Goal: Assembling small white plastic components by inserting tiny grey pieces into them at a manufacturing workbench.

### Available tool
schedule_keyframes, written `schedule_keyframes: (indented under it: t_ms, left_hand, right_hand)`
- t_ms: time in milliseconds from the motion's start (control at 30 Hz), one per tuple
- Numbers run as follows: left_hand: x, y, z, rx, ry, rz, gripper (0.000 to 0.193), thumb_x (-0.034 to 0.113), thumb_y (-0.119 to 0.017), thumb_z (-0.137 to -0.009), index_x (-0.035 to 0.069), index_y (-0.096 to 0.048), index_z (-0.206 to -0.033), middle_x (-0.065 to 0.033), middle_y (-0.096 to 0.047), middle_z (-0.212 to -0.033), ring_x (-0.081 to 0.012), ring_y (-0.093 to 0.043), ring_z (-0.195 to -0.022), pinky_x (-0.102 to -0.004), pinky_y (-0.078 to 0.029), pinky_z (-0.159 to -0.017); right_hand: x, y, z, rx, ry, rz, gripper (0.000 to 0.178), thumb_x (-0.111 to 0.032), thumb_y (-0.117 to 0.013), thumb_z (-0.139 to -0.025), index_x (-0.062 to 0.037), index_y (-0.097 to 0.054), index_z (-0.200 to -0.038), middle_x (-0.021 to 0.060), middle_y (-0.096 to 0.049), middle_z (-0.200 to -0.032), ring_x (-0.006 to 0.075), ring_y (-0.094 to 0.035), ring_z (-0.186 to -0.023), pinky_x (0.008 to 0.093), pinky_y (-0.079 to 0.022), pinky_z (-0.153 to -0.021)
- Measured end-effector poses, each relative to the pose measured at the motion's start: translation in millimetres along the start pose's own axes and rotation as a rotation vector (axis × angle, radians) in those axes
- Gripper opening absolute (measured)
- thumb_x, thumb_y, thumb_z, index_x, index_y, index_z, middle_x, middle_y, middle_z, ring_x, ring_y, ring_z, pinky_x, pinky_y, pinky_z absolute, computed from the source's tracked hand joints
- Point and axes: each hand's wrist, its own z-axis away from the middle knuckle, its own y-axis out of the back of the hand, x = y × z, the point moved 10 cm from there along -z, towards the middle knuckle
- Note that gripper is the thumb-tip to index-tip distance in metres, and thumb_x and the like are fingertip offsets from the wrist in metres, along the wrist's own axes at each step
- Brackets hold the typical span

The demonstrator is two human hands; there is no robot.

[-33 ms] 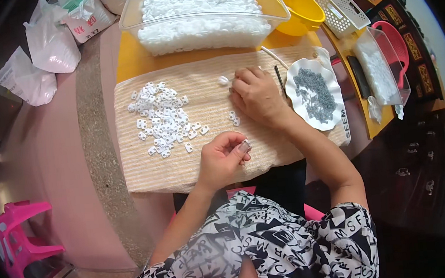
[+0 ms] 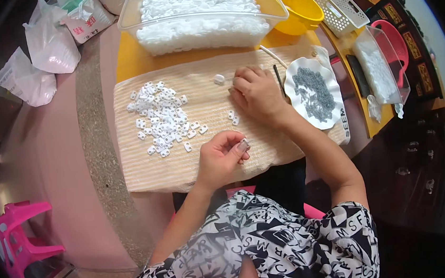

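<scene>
Both hands work on the cloth, mid-mat.

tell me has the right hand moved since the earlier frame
No. The right hand rests beside the white dish of grey pieces, as before.

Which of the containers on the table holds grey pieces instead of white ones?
The white scalloped dish just right of the right hand. It holds a heap of small grey pieces, while the big clear tub holds white ones.
</scene>
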Motion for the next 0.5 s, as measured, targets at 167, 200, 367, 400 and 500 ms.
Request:
schedule_keyframes:
  t_ms: [167,200,367,400,500]
  left_hand:
    - [1.7,2.0,-0.4,0.011,-0.031,0.036,0.014,0.005,-0.057,-0.082,-0.002,-0.055,-0.093,-0.0068,-0.06,-0.075,-0.009,-0.057,-0.063,-0.0189,-0.046,-0.055]
    - [1.9,1.9,-0.7,0.015,-0.025,0.034,0.014,0.005,-0.057,-0.082,-0.002,-0.055,-0.093,-0.0069,-0.06,-0.075,-0.0092,-0.057,-0.063,-0.0189,-0.046,-0.055]
    - [1.6,1.4,-4.3,0.002,-0.039,0.024,0.013,0.005,-0.057,-0.082,-0.003,-0.055,-0.093,-0.0073,-0.06,-0.076,-0.0097,-0.057,-0.064,-0.0193,-0.046,-0.054]
    - [1.1,0.9,-5.0,0.006,-0.039,0.028,0.013,0.004,-0.057,-0.082,-0.003,-0.054,-0.093,-0.0074,-0.06,-0.076,-0.0096,-0.057,-0.064,-0.0193,-0.046,-0.055]
    - [0.0,-0.2,-4.4,0.004,-0.024,0.029,0.013,0.004,-0.057,-0.082,-0.003,-0.054,-0.093,-0.0075,-0.06,-0.076,-0.0096,-0.057,-0.064,-0.0195,-0.046,-0.055]
  right_hand:
    - [43.3,-10.8,10.2,-0.17,-0.147,-0.34,0.029,-0.034,-0.055,-0.081,-0.0117,-0.062,-0.098,0.0143,-0.052,-0.116,0.0314,-0.045,-0.111,0.0429,-0.037,-0.087]
    - [47.9,-8.2,11.5,-0.155,-0.165,-0.443,0.03,-0.034,-0.053,-0.083,-0.0108,-0.061,-0.101,0.0153,-0.052,-0.116,0.0327,-0.045,-0.111,0.0429,-0.037,-0.088]
    - [75.2,-6.4,12.2,-0.043,-0.535,-0.744,0.029,-0.025,-0.045,-0.09,-0.0021,-0.058,-0.1,0.0135,-0.063,-0.088,0.0224,-0.06,-0.086,0.0313,-0.045,-0.077]
    - [81.3,-7.9,14.9,0.015,-0.559,-0.786,0.024,-0.021,-0.046,-0.088,-0.0019,-0.058,-0.097,0.0131,-0.063,-0.087,0.022,-0.06,-0.086,0.0317,-0.045,-0.077]
    - [81.2,-6.4,17.5,0.123,-0.507,-0.826,0.016,-0.012,-0.049,-0.084,-0.0016,-0.058,-0.092,0.0127,-0.062,-0.086,0.0206,-0.06,-0.085,0.0311,-0.045,-0.075]
